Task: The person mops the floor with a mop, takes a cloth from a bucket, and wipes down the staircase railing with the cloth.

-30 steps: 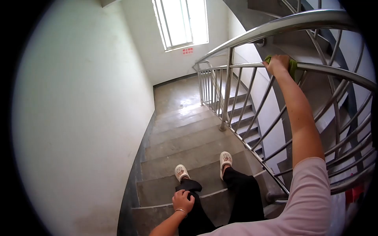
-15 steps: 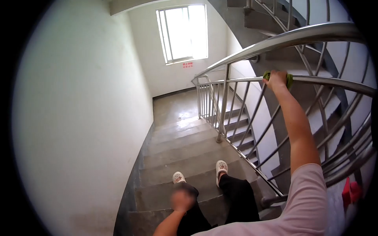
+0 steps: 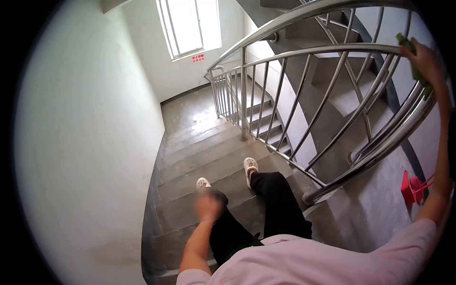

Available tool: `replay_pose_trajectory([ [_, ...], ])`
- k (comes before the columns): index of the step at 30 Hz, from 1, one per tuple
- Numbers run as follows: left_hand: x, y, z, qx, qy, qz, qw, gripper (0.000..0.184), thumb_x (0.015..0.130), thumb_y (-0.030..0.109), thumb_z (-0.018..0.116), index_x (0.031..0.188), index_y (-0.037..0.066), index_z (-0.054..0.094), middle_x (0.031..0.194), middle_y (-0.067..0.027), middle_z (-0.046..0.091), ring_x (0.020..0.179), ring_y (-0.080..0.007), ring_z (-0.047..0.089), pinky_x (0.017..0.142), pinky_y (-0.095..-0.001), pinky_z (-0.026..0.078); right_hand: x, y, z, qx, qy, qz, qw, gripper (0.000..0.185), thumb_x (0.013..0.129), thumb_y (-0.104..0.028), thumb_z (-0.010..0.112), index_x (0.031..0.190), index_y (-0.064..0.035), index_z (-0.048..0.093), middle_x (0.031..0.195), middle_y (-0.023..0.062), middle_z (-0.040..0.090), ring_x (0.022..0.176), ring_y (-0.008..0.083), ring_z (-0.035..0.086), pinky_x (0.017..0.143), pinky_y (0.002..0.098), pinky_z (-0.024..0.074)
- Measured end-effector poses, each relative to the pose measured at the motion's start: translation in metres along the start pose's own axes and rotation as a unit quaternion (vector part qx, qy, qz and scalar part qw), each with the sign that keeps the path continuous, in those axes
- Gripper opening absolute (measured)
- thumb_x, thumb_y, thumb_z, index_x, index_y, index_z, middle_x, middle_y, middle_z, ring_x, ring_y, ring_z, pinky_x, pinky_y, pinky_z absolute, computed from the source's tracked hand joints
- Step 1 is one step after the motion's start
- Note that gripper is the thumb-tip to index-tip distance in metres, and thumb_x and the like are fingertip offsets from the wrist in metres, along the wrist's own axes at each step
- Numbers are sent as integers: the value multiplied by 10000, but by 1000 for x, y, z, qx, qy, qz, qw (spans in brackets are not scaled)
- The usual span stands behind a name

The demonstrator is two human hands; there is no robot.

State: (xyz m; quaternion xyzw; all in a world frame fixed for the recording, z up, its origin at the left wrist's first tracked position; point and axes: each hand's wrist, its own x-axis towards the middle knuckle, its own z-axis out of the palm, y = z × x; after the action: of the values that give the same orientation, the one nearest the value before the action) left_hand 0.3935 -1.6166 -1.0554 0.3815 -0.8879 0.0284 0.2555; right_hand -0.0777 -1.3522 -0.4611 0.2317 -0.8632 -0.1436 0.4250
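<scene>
My right hand is closed on a green cloth at the far right, against the metal stair railing. The cloth hangs below my fingers along the second rail. In front of my knee is my left hand; its fingers are smeared, and I cannot make out anything in it.
Grey concrete steps lead down to a landing under a bright window. A white wall runs along the left. Something red, like a dustpan, stands at the lower right.
My right hand has moved right along the railing with the green cloth. The view has shifted, so the window and steps sit higher and further left. My left hand stays near my knee.
</scene>
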Motion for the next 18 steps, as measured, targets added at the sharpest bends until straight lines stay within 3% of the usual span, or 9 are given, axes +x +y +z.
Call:
replay_pose_trajectory([
  [2,-3,-10,15,-5,-12,-16,1000,159,742,204,566,802,58,589,704,-132,540,591,-289,527,502,-413,411,0,29,5,-95,107,-60,988,667,838,-579,414,1186,-17,501,866,166,623,769,269,623,704,363,477],
  [3,-5,-13,24,-11,0,-10,1000,162,742,205,566,813,61,591,712,-133,542,589,-290,527,502,-412,411,-1,24,1,-95,108,-57,988,667,838,-579,414,1186,-17,501,866,166,623,769,269,623,704,363,477],
  [5,-6,-19,30,-14,14,-1,1000,166,743,206,565,824,64,592,720,-135,543,587,-290,527,501,-411,410,-3,8,-1,-80,101,-37,991,592,862,-559,386,1080,-38,561,707,133,604,634,214,613,570,315,476],
  [9,3,-2,10,-25,23,-19,999,203,743,206,557,879,58,592,699,-130,539,564,-287,520,493,-406,407,7,-4,17,-76,136,-25,988,583,856,-567,387,1000,-40,590,648,120,602,592,237,615,555,327,483],
  [12,6,0,4,2,33,26,999,213,741,207,556,889,59,593,702,-134,543,556,-286,519,488,-404,404,4,-28,16,-68,190,-32,979,578,854,-571,384,909,-39,602,670,133,613,609,245,620,570,345,488],
  [14,8,4,-2,7,-83,-18,996,289,727,235,557,937,42,608,829,-134,583,695,-282,563,586,-409,450,5,-43,17,-51,157,-29,986,582,849,-574,385,845,-35,606,673,155,611,608,262,618,571,357,487],
  [18,13,5,-5,15,-92,-13,996,280,740,241,546,926,41,611,794,-127,584,654,-278,560,555,-400,447,7,-70,27,-39,218,-70,973,562,851,-549,405,776,-29,606,649,166,604,593,276,613,570,366,484],
])
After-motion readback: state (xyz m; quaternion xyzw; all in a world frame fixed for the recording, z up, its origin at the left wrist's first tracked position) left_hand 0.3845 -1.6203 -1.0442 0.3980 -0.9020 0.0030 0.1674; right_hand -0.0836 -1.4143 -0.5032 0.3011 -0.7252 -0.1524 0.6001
